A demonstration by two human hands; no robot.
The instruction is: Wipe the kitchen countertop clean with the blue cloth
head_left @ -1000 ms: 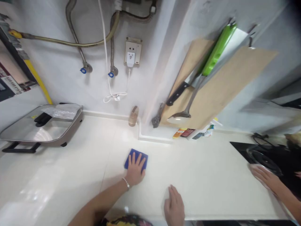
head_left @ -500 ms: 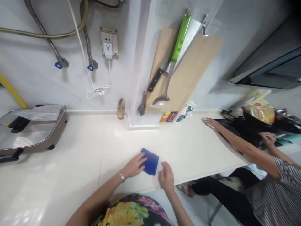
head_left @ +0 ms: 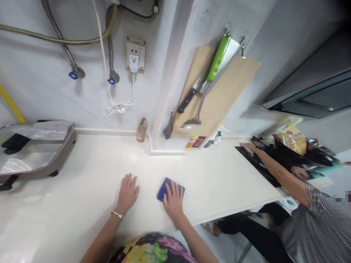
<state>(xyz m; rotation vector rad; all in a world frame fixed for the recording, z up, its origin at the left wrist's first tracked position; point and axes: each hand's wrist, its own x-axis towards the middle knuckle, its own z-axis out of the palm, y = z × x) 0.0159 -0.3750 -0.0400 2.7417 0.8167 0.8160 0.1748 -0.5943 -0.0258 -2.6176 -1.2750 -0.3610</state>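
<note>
Cloth [head_left: 162, 190] now under right hand [head_left: 173, 201], left hand [head_left: 127, 193] withdrawn.

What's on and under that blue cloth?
The right hand rests on the blue cloth, with pale countertop visible around it. Whatever lies directly beneath the cloth is covered.

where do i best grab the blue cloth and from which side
Probably pinch the blue cloth by its left corner, coming in low from the left: it lies flat on the counter, the right hand is spread over its middle, and that corner is bare.
</note>
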